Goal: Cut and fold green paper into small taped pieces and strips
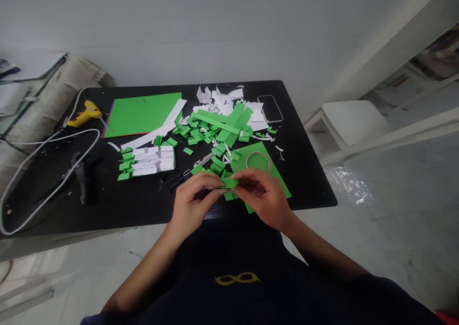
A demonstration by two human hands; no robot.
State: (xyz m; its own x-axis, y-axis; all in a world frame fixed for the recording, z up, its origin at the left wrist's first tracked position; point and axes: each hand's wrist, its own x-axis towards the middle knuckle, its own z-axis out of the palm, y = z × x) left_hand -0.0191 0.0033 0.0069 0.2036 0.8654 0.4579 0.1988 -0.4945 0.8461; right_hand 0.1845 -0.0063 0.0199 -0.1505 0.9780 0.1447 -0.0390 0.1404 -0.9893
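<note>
A small green paper piece (229, 183) is pinched between both hands above the front edge of the black table. My left hand (195, 198) has thumb and fingertips closed on its left end. From the other side my right hand (263, 196) grips the right end. Just beyond lie folded green paper pieces (217, 164) and scissors (202, 161), partly covered by paper. Under my right hand is a green sheet (279, 181) with a roll of tape (258, 162) on it. To the left sits a panel of folded white and green pieces (152, 160).
A heap of green and white paper scraps (218, 119) spreads over the back, beside a phone (270, 108). Green sheets (143, 112) lie back left. A yellow glue gun (85, 114), a looping white cable (25, 160) and a dark clamp-like tool (81, 176) occupy the left.
</note>
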